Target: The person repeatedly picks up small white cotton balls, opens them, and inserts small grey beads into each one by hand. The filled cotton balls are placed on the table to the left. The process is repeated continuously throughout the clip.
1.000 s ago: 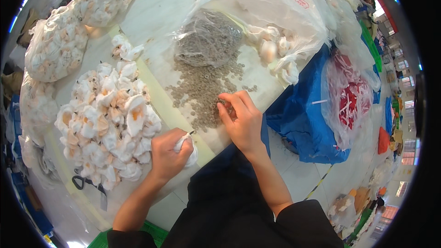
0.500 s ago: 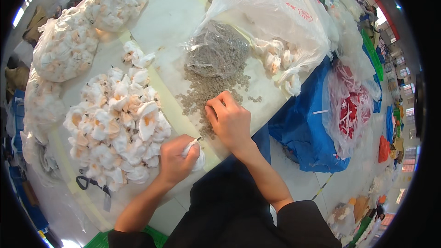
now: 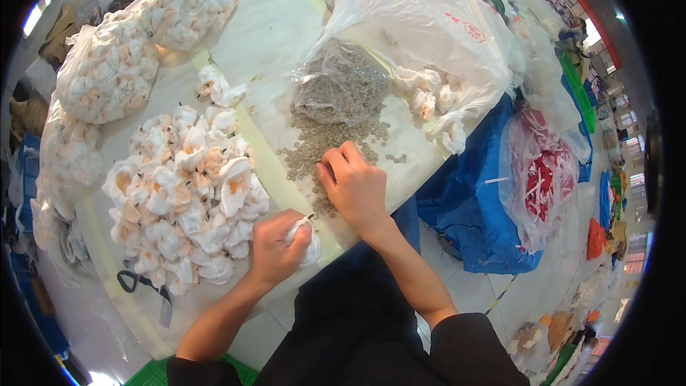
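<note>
My left hand (image 3: 276, 246) is closed around a white fabric flower (image 3: 309, 246), with its short dark stem end poking up beside the thumb. On the scattered small grey-brown ring-like pieces (image 3: 307, 157), my right hand (image 3: 352, 182) has its fingers curled and pinched; what the fingertips hold, if anything, is hidden. Behind it, a clear bag (image 3: 343, 84) full of the same small pieces lies on the table. To the left of my hands is a large heap of white fabric flowers (image 3: 189, 200) with peach-yellow centres.
Filled clear bags (image 3: 107, 75) of flowers line the table's left side. A large translucent bag (image 3: 421, 14) with some flowers lies at the back right. Scissors (image 3: 136, 282) rest near the front left. Right of the table are a blue covered container (image 3: 468, 207) and a bag of red pieces (image 3: 541, 179).
The view has shifted slightly. My right hand stays over the small pieces with its fingers curled, and my left hand keeps hold of the fabric flower.
</note>
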### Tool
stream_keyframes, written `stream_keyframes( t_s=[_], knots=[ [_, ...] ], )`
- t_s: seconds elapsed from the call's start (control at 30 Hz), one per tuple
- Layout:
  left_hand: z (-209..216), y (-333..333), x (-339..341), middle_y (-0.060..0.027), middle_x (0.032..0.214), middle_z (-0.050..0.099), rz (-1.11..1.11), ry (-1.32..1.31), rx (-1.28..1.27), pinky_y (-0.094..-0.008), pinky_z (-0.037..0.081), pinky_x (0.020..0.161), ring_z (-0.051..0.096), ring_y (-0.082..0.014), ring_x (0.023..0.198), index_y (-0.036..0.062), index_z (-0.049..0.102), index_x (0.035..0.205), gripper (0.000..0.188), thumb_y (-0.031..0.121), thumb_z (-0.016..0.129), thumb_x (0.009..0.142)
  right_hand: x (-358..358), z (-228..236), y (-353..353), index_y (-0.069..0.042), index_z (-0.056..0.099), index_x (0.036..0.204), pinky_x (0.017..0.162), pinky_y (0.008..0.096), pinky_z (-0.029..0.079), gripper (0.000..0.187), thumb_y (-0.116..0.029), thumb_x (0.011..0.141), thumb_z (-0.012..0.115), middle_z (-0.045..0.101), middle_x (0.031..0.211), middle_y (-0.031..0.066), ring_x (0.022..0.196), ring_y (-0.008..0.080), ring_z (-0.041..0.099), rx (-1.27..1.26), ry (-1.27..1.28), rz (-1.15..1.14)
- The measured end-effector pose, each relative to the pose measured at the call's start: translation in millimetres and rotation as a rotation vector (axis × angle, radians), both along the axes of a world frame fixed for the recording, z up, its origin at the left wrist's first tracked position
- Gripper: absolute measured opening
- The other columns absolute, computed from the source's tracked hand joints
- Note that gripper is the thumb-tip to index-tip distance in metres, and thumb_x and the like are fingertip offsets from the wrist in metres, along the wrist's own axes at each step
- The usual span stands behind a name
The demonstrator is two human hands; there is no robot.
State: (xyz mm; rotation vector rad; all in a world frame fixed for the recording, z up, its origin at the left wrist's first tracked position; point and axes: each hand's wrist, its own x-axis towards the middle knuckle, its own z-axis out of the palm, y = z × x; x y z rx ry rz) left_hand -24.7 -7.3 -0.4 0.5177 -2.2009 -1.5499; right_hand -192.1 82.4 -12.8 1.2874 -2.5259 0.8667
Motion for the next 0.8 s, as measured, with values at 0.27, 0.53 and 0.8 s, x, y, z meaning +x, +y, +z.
stream_keyframes(
  t_s=[0.27, 0.53, 0.8],
  knots=[
    [-1.3, -1.0, 1.0, -0.0142, 0.072, 0.064, -0.001, -0.001, 0.041, -0.0344, 0.048, 0.059, 0.06, -0.0222, 0.061, -0.0035, 0.067, 0.085, 0.015, 0.01, 0.064, 0.091, 4.9, 13.3, 17.9, -0.008, 0.069, 0.087, 0.056, 0.0343, 0.053, 0.01, -0.012, 0.086, 0.078, 0.066, 0.085, 0.0039, 0.064, 0.0216, 0.067, -0.163, -0.134, -0.021],
    [-5.6, 0.3, 2.3, -0.0082, 0.069, 0.063, 0.012, 0.008, 0.064, -0.0311, 0.046, 0.059, 0.058, -0.0143, 0.062, -0.0031, 0.068, 0.085, 0.02, 0.014, 0.062, 0.094, -1.3, 29.2, 41.5, -0.003, 0.071, 0.088, 0.056, 0.0254, 0.043, 0.007, -0.006, 0.088, 0.077, 0.065, 0.083, 0.0027, 0.066, 0.009, 0.059, -0.349, -0.49, -0.022],
    [-4.8, 0.3, 2.1, -0.0122, 0.07, 0.063, 0.018, -0.012, 0.073, -0.0333, 0.046, 0.058, 0.058, -0.0181, 0.06, -0.003, 0.067, 0.084, 0.015, 0.01, 0.064, 0.091, -6.4, 19.7, 40.5, -0.003, 0.071, 0.089, 0.06, 0.0253, 0.046, 0.007, -0.007, 0.09, 0.076, 0.064, 0.083, 0.0023, 0.067, 0.01, 0.06, -0.273, -0.563, -0.029]
  ],
)
